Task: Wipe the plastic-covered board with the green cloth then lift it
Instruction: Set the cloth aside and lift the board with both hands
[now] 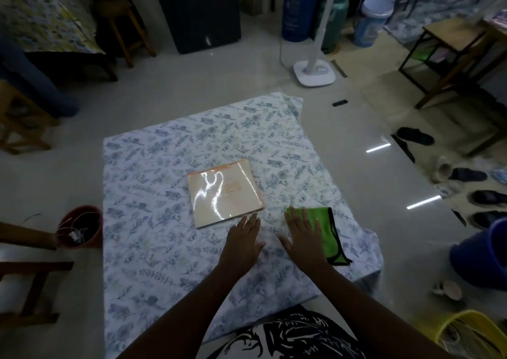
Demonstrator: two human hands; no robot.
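A pale, plastic-covered board [226,194] lies flat on a floral sheet [153,194], its wrap glaring with reflected light. To its right lies a green cloth [330,235] with a dark border. My right hand [301,235] rests flat, fingers spread, partly over the cloth's left side. Just below the board's near right corner, my left hand [242,236] lies palm down on the sheet, fingers apart, its fingertips close to the board's edge. Neither hand grips anything.
A red pot [79,227] with metal bits stands left of the sheet. A fan base [314,73] stands beyond it. Shoes [466,175] line the right floor; a blue bucket [482,254] and a yellow basket [472,334] stand near right. Wooden stools stand left.
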